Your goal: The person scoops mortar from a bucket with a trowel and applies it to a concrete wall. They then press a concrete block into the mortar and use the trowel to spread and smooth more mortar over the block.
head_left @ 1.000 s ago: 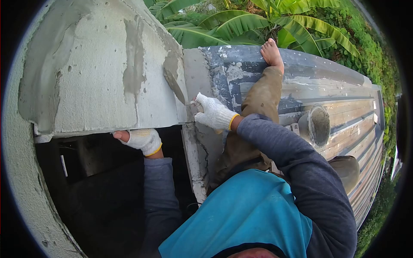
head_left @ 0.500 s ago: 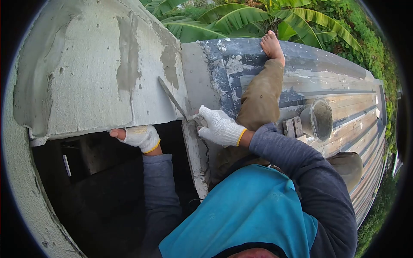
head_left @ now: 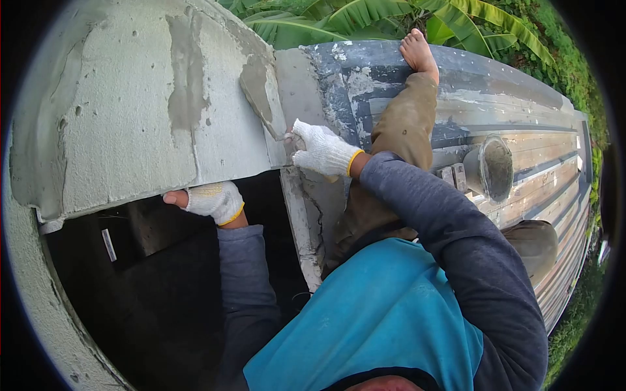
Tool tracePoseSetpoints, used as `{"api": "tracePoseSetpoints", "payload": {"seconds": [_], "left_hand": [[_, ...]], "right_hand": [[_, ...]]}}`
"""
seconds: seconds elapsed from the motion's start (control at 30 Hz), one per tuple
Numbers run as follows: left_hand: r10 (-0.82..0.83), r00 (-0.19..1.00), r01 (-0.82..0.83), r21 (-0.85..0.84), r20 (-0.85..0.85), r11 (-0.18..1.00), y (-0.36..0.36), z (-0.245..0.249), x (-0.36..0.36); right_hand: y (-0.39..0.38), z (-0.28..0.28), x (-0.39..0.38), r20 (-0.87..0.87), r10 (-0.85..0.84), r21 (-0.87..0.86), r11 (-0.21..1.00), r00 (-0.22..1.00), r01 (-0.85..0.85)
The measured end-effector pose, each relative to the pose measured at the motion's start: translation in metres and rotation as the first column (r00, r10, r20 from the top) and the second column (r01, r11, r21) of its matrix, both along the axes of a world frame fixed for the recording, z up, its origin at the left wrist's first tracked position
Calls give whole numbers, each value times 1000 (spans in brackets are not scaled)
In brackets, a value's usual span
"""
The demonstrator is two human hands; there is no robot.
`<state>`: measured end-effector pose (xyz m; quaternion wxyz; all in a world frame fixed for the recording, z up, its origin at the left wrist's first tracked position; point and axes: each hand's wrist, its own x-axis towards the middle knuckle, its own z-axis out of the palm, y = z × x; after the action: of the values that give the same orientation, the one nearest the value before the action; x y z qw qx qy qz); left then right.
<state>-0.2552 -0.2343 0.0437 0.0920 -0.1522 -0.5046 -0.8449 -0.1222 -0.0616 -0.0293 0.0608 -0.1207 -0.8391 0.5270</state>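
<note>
Green leaves (head_left: 372, 14) fringe the top of the view, above a ribbed roof (head_left: 502, 107) that spreads to the right with pale flakes and smears on its dark strip. At upper left stands a grey wall (head_left: 130, 104) with darker damp-looking patches, and below its lower edge gapes a dark opening (head_left: 156, 300).

Near the wall's right edge, the gloved right hand (head_left: 321, 151) is closed around the handle of a trowel (head_left: 261, 107). The blade juts from the thumb side of that fist, up and to the left, lying over the wall's face beside a dark patch; how much of it touches cannot be told. The handle's other end peeps out below the glove.

The gloved left hand (head_left: 212, 201) is at the wall's lower edge, well apart from the trowel, one bare digit pointing left; whether it grips anything cannot be told.

On the roof, a bucket (head_left: 474, 171) sits right of the right hand, beside small blocks (head_left: 452, 177). A bare foot (head_left: 417, 51) rests near the roof's far edge.
</note>
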Motion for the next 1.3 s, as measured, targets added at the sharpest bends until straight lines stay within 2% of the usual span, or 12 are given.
{"api": "tracePoseSetpoints", "payload": {"seconds": [0.13,0.2,0.37,0.57,0.63,0.67,0.8,0.87,1.03,1.13,1.23,1.3], "left_hand": [[36,999,-36,-9,-28,999,6,6,3],[42,999,-41,-17,12,999,1,3,5],[40,999,-40,-24,-19,999,1,1,-2],[6,1000,-6,-15,19,1000,3,4,4],[-25,999,24,16,25,1000,-1,1,0],[-27,999,27,12,18,1000,-1,0,-1],[27,999,-29,-49,-30,998,0,1,-6],[45,999,-46,-52,-20,998,-2,-1,-5],[-61,997,60,20,42,998,4,8,4],[27,999,-29,-64,-30,998,3,5,1],[7,1000,-9,-59,-28,998,2,4,1],[3,1000,-5,-61,-26,998,-2,0,-5]], "right_hand": [[-23,11,46,-32,89,-151,984,995,-93],[-34,15,54,155,-40,-238,968,987,77],[-53,43,16,271,-1,-143,989,962,42],[-39,38,57,-58,50,-158,986,997,-59],[-33,36,36,313,-82,-441,870,946,222],[-28,20,19,376,-14,-626,733,926,265],[-16,0,-8,223,-15,-373,922,975,100],[-12,3,5,111,34,-93,995,993,-23],[-30,10,57,-37,150,-197,968,988,-154],[-50,27,74,216,49,-366,930,975,35],[-66,27,53,334,-23,-317,939,942,136],[-78,43,46,274,60,-250,968,960,11]]}}
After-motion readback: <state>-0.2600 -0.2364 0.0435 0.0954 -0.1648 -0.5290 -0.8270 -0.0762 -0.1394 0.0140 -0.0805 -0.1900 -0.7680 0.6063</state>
